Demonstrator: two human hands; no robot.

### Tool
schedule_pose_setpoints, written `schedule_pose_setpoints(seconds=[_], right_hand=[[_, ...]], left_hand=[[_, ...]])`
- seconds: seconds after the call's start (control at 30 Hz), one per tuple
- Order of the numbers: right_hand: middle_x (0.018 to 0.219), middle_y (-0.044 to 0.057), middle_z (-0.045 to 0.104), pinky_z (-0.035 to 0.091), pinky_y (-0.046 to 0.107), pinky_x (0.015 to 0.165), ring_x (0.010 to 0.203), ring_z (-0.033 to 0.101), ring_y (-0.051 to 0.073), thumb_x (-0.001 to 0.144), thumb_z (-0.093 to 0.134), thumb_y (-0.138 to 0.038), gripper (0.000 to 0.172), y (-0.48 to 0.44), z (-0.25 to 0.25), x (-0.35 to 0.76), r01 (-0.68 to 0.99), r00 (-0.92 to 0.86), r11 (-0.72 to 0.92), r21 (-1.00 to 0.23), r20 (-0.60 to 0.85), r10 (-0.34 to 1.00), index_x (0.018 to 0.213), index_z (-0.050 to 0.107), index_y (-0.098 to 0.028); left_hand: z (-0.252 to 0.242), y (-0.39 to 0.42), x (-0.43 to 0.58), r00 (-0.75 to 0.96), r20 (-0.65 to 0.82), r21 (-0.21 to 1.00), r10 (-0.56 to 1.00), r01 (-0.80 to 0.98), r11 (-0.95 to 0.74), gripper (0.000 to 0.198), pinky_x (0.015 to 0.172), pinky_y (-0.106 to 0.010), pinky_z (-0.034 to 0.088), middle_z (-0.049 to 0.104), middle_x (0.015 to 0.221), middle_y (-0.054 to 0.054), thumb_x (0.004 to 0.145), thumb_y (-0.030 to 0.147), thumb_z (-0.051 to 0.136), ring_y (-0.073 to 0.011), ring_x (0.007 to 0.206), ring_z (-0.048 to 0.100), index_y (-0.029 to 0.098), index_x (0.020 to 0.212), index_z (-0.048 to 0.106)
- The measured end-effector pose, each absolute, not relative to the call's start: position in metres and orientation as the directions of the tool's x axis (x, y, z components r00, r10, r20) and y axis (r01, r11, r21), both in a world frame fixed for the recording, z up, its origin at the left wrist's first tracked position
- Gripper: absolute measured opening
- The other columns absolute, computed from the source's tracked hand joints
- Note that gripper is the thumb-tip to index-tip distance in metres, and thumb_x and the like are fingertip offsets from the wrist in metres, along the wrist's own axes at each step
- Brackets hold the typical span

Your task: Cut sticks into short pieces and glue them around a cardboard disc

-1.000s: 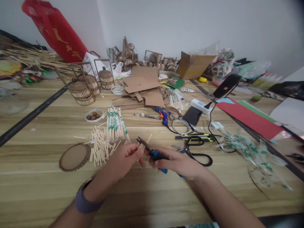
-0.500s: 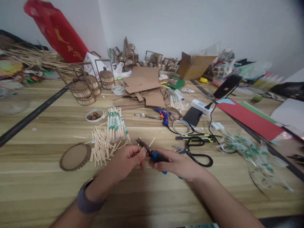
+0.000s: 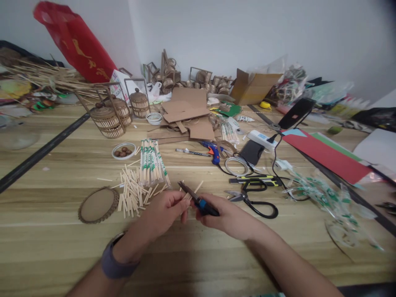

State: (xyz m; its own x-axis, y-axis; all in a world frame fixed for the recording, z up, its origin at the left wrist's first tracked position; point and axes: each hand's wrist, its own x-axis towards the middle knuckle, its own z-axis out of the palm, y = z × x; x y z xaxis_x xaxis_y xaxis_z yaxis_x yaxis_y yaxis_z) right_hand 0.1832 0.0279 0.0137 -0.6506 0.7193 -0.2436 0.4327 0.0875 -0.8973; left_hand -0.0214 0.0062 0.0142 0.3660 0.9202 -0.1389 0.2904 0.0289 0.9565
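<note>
Forearms [image 3: 287, 260] slant inward over the near tabletop [image 3: 198, 268], a purplish wristband [image 3: 120, 260] on the left one. Where they meet, the left hand [image 3: 165, 211] pinches a few thin wooden sticks [image 3: 199, 187] between thumb and curled fingers, with little gap left. Facing it, the right hand [image 3: 227, 215] has its fingers wrapped round the handles of blue-and-dark cutters [image 3: 204, 207], knuckles outward, wrist fairly straight. Their jaws point away and leftward across the sticks; from where I stand I can't tell how far apart they are.

I'd judge this to be the trimming step, sticks being cut to length. The next move seems to call for a steady left pinch, ends lined up, then a firm squeeze of the right.

Just past the left hand lies a heap of short sticks [image 3: 131, 196], beside a round cardboard disc [image 3: 97, 205]; scissors [image 3: 237, 196] rest beyond the right hand. Wrapped chopsticks [image 3: 151, 163] lie behind the heap, then a glue gun [image 3: 215, 154], cardboard sheets [image 3: 185, 105] and lidded baskets [image 3: 107, 120].
</note>
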Motion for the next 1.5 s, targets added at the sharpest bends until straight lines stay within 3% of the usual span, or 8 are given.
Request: schedule_pose_setpoints(seconds=[0.27, 0.43, 0.67, 0.8, 0.97, 1.3, 1.5], right_hand=[[0.075, -0.003, 0.052, 0.036, 0.024, 0.064, 0.070, 0.045, 0.013, 0.070, 0.050, -0.009, 0.018, 0.025, 0.010, 0.177, 0.434, -0.634, 0.201, -0.878, -0.140, 0.760, 0.083, 0.056, -0.019], [0.078, -0.002, 0.055, 0.037, 0.025, 0.067, 0.073, 0.048, 0.014, 0.070, 0.049, -0.010, 0.020, 0.023, 0.010, 0.174, 0.456, -0.605, 0.219, -0.863, -0.119, 0.787, 0.087, 0.057, -0.019], [0.086, 0.001, 0.059, 0.039, 0.027, 0.071, 0.079, 0.051, 0.016, 0.072, 0.056, -0.020, 0.023, 0.029, 0.008, 0.176, 0.353, -0.621, 0.048, -0.935, -0.195, 0.759, 0.095, 0.060, -0.019], [0.088, 0.002, 0.059, 0.039, 0.028, 0.070, 0.081, 0.052, 0.016, 0.070, 0.059, -0.025, 0.022, 0.030, 0.014, 0.180, 0.249, -0.661, -0.121, -0.961, -0.259, 0.704, 0.091, 0.058, -0.018], [0.085, 0.002, 0.057, 0.038, 0.027, 0.067, 0.077, 0.050, 0.015, 0.069, 0.060, -0.025, 0.025, 0.030, 0.016, 0.180, 0.233, -0.664, -0.203, -0.951, -0.308, 0.682, 0.092, 0.057, -0.017], [0.083, 0.001, 0.055, 0.039, 0.025, 0.065, 0.075, 0.048, 0.014, 0.069, 0.056, -0.024, 0.025, 0.030, 0.013, 0.180, 0.299, -0.667, -0.104, -0.948, -0.286, 0.688, 0.094, 0.056, -0.017], [0.080, 0.000, 0.055, 0.038, 0.025, 0.065, 0.074, 0.048, 0.015, 0.067, 0.053, -0.018, 0.022, 0.029, 0.013, 0.178, 0.396, -0.638, 0.055, -0.917, -0.231, 0.734, 0.088, 0.057, -0.019]], left_hand=[[0.015, 0.007, -0.024, 0.367, -0.164, 0.947, 0.916, 0.318, 0.042, 0.045, 0.056, -0.026, 0.031, 0.047, 0.054, 0.002, 0.087, 0.048, 0.046, -0.0138, 0.054, 0.041, 0.020, 0.052, 0.052], [0.014, 0.005, -0.025, 0.351, -0.184, 0.928, 0.918, 0.371, 0.045, 0.044, 0.058, -0.026, 0.033, 0.048, 0.056, 0.002, 0.089, 0.047, 0.041, -0.0142, 0.056, 0.043, 0.020, 0.055, 0.049], [0.010, 0.007, -0.024, 0.320, -0.208, 0.892, 0.924, 0.451, 0.045, 0.042, 0.062, -0.028, 0.037, 0.053, 0.059, 0.001, 0.092, 0.045, 0.035, -0.0149, 0.057, 0.047, 0.020, 0.063, 0.051], [0.013, 0.008, -0.021, 0.362, -0.205, 0.953, 0.909, 0.286, 0.101, 0.035, 0.065, -0.029, 0.040, 0.049, 0.055, 0.004, 0.091, 0.045, 0.036, -0.0163, 0.059, 0.050, 0.018, 0.083, 0.057], [0.014, 0.008, -0.019, 0.401, -0.173, 0.981, 0.900, 0.155, 0.119, 0.033, 0.068, -0.029, 0.042, 0.046, 0.053, 0.005, 0.089, 0.045, 0.039, -0.0167, 0.062, 0.054, 0.018, 0.083, 0.057], [0.007, 0.009, -0.021, 0.378, -0.233, 0.962, 0.896, 0.223, 0.156, 0.037, 0.058, -0.027, 0.034, 0.044, 0.053, 0.006, 0.089, 0.048, 0.039, -0.0130, 0.053, 0.041, 0.017, 0.084, 0.057], [0.004, 0.009, -0.021, 0.380, -0.234, 0.962, 0.895, 0.226, 0.155, 0.038, 0.053, -0.026, 0.027, 0.039, 0.053, 0.007, 0.090, 0.050, 0.040, -0.0114, 0.051, 0.034, 0.017, 0.079, 0.055]])
